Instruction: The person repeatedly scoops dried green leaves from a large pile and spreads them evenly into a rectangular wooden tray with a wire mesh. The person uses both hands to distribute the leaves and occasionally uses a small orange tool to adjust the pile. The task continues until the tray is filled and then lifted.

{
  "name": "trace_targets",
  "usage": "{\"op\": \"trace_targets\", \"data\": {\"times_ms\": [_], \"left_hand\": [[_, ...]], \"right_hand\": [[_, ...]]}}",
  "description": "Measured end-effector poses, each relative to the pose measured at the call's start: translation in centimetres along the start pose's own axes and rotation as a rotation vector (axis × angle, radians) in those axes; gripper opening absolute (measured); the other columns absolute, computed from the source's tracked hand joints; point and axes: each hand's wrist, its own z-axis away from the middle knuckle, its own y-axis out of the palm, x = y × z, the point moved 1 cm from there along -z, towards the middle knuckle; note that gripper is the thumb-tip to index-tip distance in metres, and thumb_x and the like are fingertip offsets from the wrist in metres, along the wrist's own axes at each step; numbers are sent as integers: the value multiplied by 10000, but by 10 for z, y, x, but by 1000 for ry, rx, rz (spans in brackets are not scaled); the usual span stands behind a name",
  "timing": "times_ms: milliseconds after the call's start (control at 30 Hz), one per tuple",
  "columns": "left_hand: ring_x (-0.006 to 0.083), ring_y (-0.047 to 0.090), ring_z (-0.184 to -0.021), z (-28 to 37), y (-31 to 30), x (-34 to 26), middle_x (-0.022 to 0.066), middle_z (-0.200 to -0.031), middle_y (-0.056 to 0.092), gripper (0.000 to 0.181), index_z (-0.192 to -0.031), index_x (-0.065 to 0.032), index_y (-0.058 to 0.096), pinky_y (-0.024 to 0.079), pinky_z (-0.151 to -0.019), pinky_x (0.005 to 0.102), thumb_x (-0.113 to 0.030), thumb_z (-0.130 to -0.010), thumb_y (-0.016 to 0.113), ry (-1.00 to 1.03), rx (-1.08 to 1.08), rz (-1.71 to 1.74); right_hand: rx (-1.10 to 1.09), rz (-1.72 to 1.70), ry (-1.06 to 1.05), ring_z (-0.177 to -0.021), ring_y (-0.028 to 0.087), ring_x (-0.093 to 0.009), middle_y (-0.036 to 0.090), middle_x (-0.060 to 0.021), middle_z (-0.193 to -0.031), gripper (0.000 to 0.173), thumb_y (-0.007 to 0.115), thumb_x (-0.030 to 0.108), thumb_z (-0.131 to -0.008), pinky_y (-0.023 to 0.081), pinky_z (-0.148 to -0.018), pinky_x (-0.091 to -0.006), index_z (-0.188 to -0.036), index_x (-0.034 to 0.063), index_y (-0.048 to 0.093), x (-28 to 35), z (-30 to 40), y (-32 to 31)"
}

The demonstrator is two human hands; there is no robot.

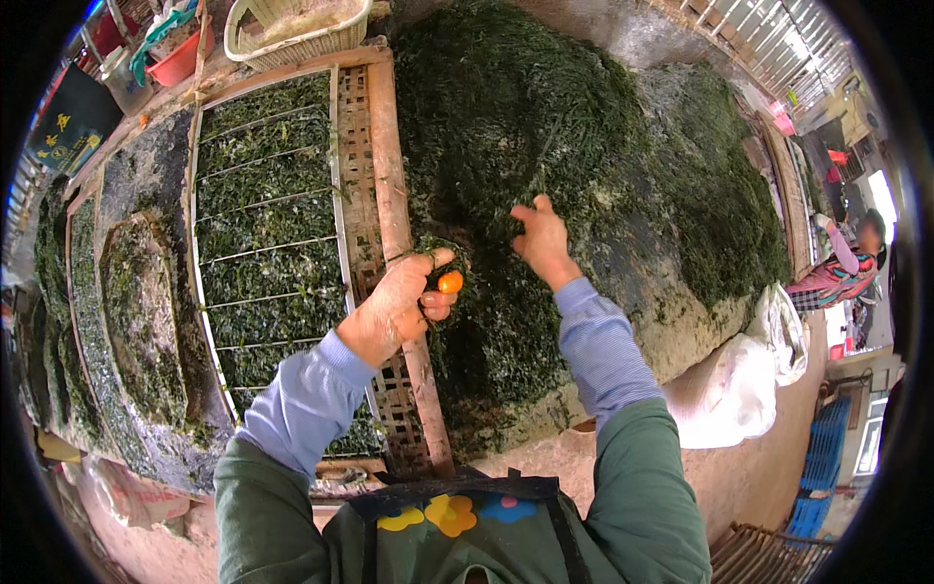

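Observation:
My left hand (401,303) is closed around a small clump of dark green seaweed (438,252), above the wooden rail (398,175) of a frame. A shiny orange cover (450,282), perhaps a finger cot, shows at one of its fingertips. To the right, my right hand (543,244) has its fingers apart over a big heap of wet seaweed (503,109); whether the fingertips touch strands is hard to tell. Left of the rail lies a rectangular rack (340,212) with thin crossbars, filled with spread seaweed, on a woven slatted mat (359,139).
A pale plastic basket (321,40) and a red basin (182,55) stand at the far side. White plastic bags (730,394) sit by the heap's near right edge. Farther right is another person (846,266). An oval seaweed-covered form (142,314) lies at left.

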Motion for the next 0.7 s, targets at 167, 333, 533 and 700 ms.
{"op": "trace_targets", "data": {"times_ms": [167, 333, 533, 700], "left_hand": [[50, 283, -390, 7, 10, 1, -13, -564, 380, 236, -932, 16, 534, 237, -357, 205, -207, -949, 459, -63, 90, -151], [52, 278, -411, 7, 19, 10, -20, -582, 358, 227, -994, 19, 526, 217, -365, 215, -192, -957, 452, -88, 109, -322], [54, 265, -397, 20, 32, 28, -28, -573, 372, 234, -955, 13, 574, 219, -359, 212, -216, -932, 532, -88, 254, -328], [53, 275, -382, 19, 27, 44, -18, -553, 404, 262, -896, 10, 603, 211, -343, 212, -251, -906, 583, -117, 289, -325]], "right_hand": [[-52, -70, 193, -861, 591, -217, 476, -139, -1107, 357, 686, -33, -659, 581, -680, -286, -999, 72, 651, 57, -17, -110], [-293, 41, 34, -813, 574, -205, 489, -90, -969, 312, 701, 70, -679, 517, -663, -324, -986, 116, 675, 45, -52, -167], [-560, -183, 10, -786, 552, -212, 481, -124, -976, 367, 697, 103, -662, 508, -716, -346, -1026, 146, 678, 65, -87, -247], [-141, -370, 353, -862, 620, -228, 573, -129, -1166, 394, 745, 260, -731, 507, -830, -387, -1070, 87, 644, 23, -86, -194]]}}
